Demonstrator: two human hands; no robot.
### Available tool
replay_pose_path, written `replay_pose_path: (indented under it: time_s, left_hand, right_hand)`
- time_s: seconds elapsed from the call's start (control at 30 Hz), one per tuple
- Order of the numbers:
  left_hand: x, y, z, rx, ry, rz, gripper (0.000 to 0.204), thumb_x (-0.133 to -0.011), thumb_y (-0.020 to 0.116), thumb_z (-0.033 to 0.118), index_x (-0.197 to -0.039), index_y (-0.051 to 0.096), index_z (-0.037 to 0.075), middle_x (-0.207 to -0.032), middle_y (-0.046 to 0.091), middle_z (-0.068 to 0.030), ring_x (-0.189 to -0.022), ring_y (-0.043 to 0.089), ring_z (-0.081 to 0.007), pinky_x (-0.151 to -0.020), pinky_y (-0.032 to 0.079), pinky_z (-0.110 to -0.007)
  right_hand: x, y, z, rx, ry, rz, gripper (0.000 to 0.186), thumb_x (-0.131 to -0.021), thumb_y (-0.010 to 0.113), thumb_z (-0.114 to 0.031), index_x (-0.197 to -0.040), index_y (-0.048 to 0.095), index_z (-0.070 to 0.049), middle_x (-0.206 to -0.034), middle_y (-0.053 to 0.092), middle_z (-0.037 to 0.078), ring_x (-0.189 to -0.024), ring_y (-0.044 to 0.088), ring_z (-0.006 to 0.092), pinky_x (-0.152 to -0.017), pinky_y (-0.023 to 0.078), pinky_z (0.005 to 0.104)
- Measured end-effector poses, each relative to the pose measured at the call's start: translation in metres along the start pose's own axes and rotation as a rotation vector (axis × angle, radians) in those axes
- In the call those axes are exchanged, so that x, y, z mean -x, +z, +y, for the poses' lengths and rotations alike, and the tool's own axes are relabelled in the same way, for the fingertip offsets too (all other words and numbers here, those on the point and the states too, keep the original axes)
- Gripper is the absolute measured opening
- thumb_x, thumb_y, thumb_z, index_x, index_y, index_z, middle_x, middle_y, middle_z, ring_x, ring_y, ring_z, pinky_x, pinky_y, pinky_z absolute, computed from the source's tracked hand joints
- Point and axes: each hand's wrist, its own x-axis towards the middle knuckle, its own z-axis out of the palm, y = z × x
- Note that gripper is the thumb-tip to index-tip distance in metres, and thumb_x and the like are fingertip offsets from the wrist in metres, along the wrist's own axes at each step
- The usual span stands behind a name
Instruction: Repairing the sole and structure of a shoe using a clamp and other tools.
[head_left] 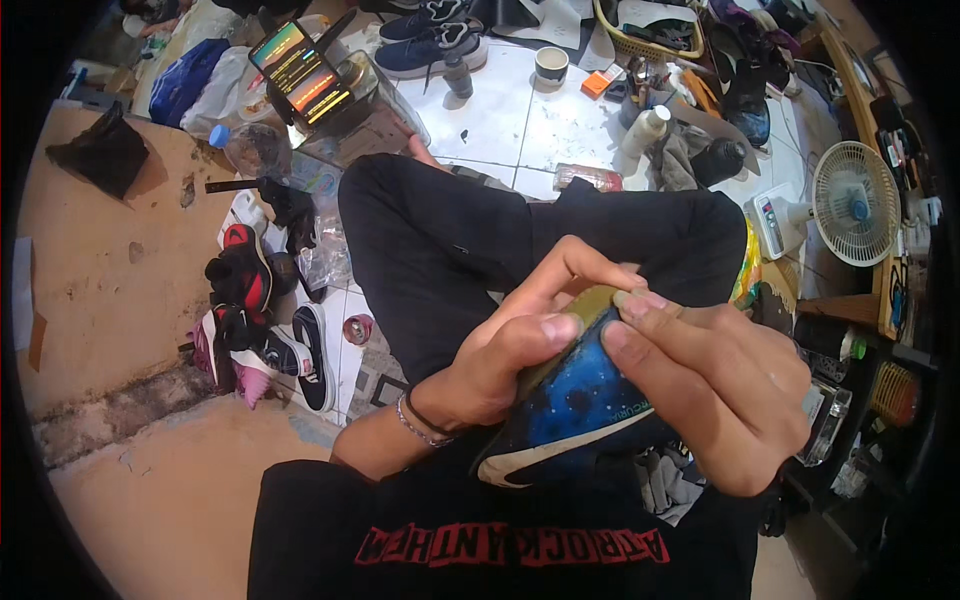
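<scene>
Both hands grip a blue shoe [580, 405] over the lap. The left hand [500, 355] clamps its side, thumb on the olive edge [590, 303]; the right hand [720, 385] pinches that edge with its fingertips. If the pinch slips, the edge could peel unevenly, or the shoe could drop onto the cluttered floor [520, 125].

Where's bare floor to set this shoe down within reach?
The white tiles are bare between the cup, the small dark bottle and the knee. The tan floor left of the shoe pile is open. The right side by the fan is crowded.
</scene>
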Motion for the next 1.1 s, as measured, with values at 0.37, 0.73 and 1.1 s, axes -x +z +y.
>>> replay_pose_path:
  time_s: [0.37,0.73,1.1]
  left_hand:
    - [-0.004,-0.011,-0.010,-0.054,-0.027,0.139,0.051,-0.102,0.042,0.037,-0.138,0.047,0.002,-0.135,0.055,-0.0133,-0.128,0.052,-0.0156,-0.111,0.039,-0.032]
    - [-0.003,-0.027,-0.038,-0.102,0.030,0.081,0.067,-0.107,0.042,0.035,-0.162,0.026,0.000,-0.164,0.032,-0.0134,-0.149,0.036,-0.0218,-0.122,0.027,-0.033]
    - [-0.005,-0.024,-0.044,-0.016,0.033,0.064,0.059,-0.106,0.046,0.030,-0.156,0.034,0.000,-0.163,0.034,-0.0136,-0.150,0.034,-0.0222,-0.123,0.027,-0.035]
  right_hand:
    - [-0.001,0.022,0.020,0.052,0.108,-0.026,0.033,-0.064,0.075,-0.011,-0.096,0.077,-0.006,-0.094,0.073,0.008,-0.078,0.069,0.0244,-0.068,0.056,0.0321]
    - [0.013,0.027,0.026,0.023,0.279,-0.134,0.029,-0.064,0.081,-0.007,-0.091,0.073,-0.002,-0.097,0.075,0.012,-0.087,0.075,0.0276,-0.075,0.059,0.0335]
    - [0.005,0.027,0.027,-0.099,0.246,-0.047,0.020,-0.063,0.082,-0.007,-0.076,0.067,-0.002,-0.085,0.075,0.012,-0.075,0.075,0.0243,-0.067,0.057,0.0305]
